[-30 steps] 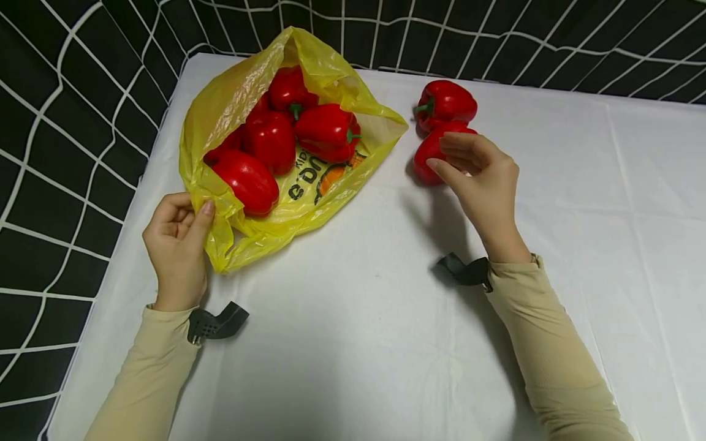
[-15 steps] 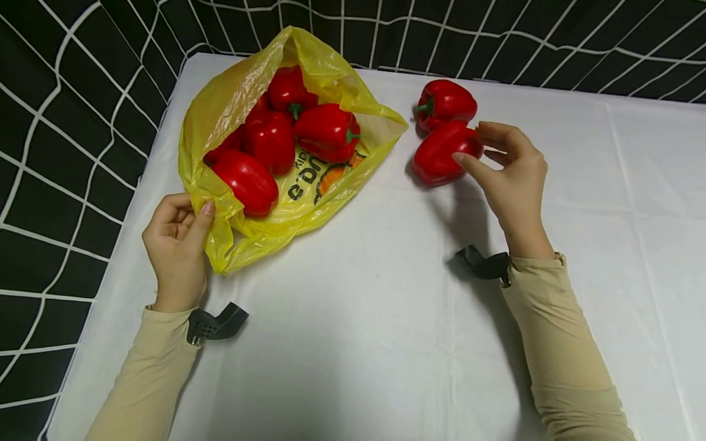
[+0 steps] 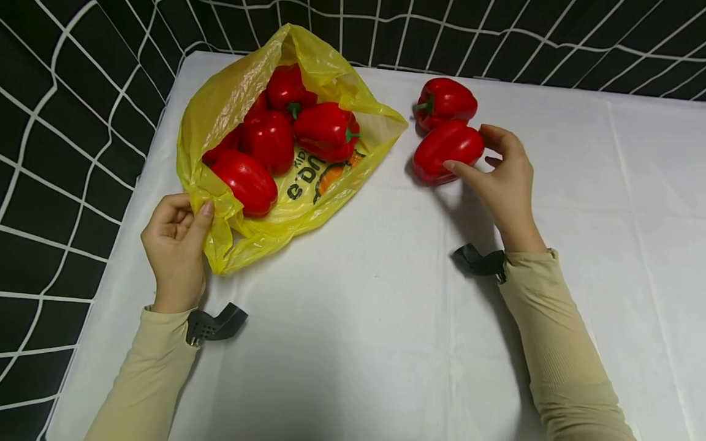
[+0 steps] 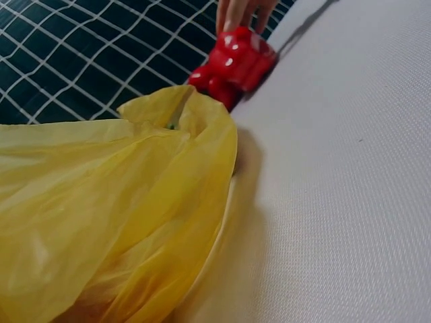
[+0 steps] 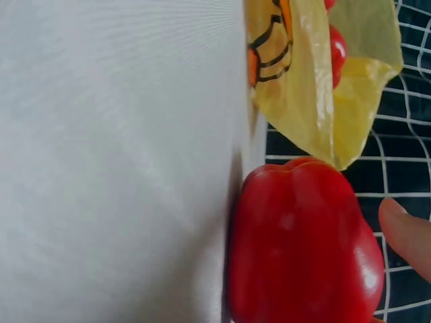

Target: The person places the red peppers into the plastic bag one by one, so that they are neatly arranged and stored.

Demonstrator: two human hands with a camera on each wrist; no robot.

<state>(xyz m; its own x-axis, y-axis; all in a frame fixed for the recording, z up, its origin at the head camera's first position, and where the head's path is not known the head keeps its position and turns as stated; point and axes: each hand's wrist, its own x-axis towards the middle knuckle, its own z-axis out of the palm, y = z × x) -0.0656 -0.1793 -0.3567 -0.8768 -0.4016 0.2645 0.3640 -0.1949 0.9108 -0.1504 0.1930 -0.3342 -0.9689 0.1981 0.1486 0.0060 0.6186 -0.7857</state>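
Observation:
With thumb and curled fingers, my left hand (image 3: 178,248) pinches the near left rim of a yellow plastic bag (image 3: 287,226). Several red bell peppers (image 3: 268,142) lie inside the bag, whose mouth gapes toward me. My right hand (image 3: 504,184) is at the right side of a loose red bell pepper (image 3: 448,152) on the table, fingers and thumb spread about it. In the right wrist view, the thumb (image 5: 407,232) stands apart from that pepper (image 5: 303,245); the other fingers are mostly hidden. Another red pepper (image 3: 447,103) with a green stem lies just behind it.
A white cloth (image 3: 353,343) covers the table. Dark panels with white netting (image 3: 441,37) stand along its back and left edges. Each wrist carries a black mount (image 3: 217,323). The bag's right corner points toward the two loose peppers.
My right hand has moved from above the nearer loose pepper to its right side, then slightly back left. The left hand keeps its hold on the bag; the peppers have not moved.

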